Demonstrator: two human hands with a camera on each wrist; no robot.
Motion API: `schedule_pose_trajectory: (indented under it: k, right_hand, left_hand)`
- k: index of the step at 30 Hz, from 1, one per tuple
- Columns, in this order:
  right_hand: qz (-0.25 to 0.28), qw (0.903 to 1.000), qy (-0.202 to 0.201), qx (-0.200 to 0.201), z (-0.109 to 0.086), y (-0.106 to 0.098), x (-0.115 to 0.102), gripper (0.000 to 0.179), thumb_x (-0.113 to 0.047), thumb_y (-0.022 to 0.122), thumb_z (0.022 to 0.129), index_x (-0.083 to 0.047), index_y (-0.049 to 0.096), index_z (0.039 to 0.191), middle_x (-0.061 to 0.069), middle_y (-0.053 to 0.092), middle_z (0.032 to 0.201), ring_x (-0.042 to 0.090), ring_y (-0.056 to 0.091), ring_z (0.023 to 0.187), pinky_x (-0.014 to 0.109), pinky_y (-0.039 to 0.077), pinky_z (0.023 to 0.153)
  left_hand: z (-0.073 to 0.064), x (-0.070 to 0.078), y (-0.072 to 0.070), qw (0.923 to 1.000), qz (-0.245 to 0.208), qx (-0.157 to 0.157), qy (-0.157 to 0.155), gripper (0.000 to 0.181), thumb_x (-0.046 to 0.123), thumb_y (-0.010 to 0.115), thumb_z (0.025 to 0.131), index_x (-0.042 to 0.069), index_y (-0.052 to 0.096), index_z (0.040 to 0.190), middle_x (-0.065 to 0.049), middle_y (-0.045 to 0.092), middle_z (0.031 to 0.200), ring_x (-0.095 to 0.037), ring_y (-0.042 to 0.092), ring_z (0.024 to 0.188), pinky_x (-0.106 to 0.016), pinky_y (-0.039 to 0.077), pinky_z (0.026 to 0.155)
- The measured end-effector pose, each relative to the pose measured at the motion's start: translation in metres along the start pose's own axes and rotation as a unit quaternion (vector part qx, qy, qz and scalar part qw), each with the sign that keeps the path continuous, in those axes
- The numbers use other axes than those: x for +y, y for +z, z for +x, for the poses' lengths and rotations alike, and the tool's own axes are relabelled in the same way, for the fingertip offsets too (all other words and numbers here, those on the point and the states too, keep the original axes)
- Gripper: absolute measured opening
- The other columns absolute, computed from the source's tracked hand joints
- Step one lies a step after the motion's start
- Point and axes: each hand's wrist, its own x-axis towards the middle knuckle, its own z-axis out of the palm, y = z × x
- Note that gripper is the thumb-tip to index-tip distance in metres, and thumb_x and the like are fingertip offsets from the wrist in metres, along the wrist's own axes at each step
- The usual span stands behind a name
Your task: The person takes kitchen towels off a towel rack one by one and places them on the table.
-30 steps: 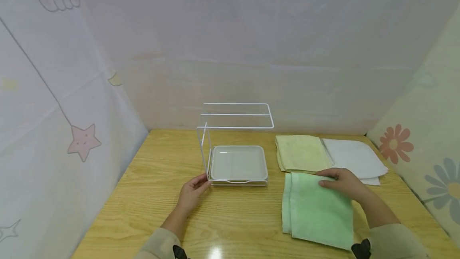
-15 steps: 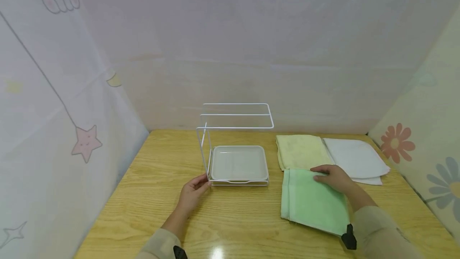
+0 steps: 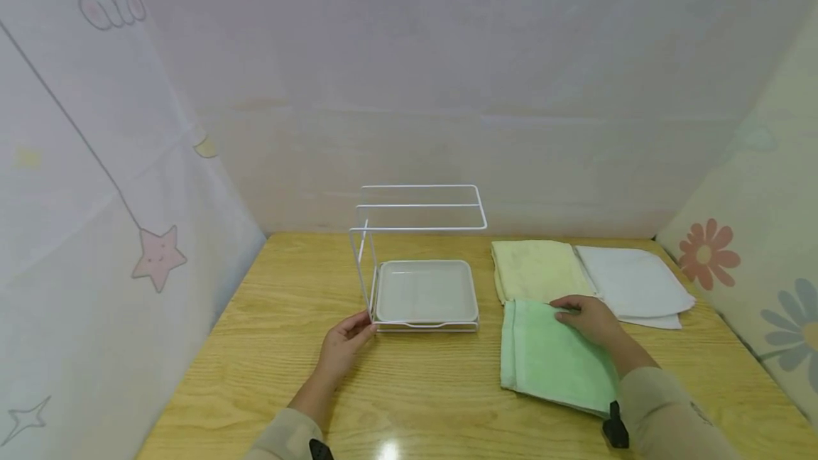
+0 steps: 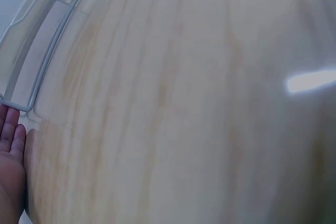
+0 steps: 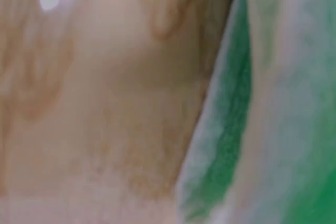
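Observation:
My left hand (image 3: 339,350) pinches the near left corner of a white wire rack (image 3: 418,230), with thumb and fingers at its base. A shallow off-white tray (image 3: 427,291) sits in the bottom of the rack. On the right, my right hand (image 3: 591,319) grips the far edge of a folded green towel (image 3: 549,357), thumb on top. The fingers beneath that edge are hidden. In the left wrist view, fingertips (image 4: 10,124) touch the rack's corner. The green towel (image 5: 226,124) fills the right side of the blurred right wrist view.
A folded yellow towel (image 3: 540,270) lies behind the green one, beside a folded white towel (image 3: 629,279) at the back right. The wooden table (image 3: 307,275) meets patterned cloth walls (image 3: 409,105) at the back and sides.
The right hand and the green towel have moved slightly away from the camera and left, and the towel looks smaller. The left hand still holds the rack's corner.

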Motion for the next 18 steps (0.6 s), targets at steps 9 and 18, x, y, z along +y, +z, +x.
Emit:
schedule_pose_trajectory:
  k: [9, 18]
  right_hand:
    - [0.004, 0.9998, 0.018, 0.004, -0.003, -0.002, -0.010, 0.041, -0.032, 0.065, 0.095, -0.009, 0.063, 0.128, 0.022, 0.060, 0.133, 0.046, 0.051, 0.125, 0.060, 0.043, 0.100]
    - [-0.037, 0.9980, 0.026, 0.044, -0.005, -0.022, -0.018, 0.061, -0.046, 0.048, 0.102, -0.003, 0.044, 0.145, 0.032, 0.041, 0.147, 0.055, 0.047, 0.123, 0.064, 0.047, 0.091]
  left_hand:
    - [0.000, -0.001, 0.001, 1.0000, 0.002, 0.009, 0.000, 0.040, 0.002, 0.069, 0.089, -0.010, 0.059, 0.126, -0.028, 0.066, 0.119, 0.003, 0.063, 0.087, -0.013, 0.053, 0.077]
    - [0.004, -0.001, -0.008, 0.9996, -0.019, -0.005, -0.021, 0.041, 0.016, 0.057, 0.099, -0.009, 0.054, 0.132, -0.022, 0.067, 0.121, -0.006, 0.066, 0.097, -0.020, 0.053, 0.090]
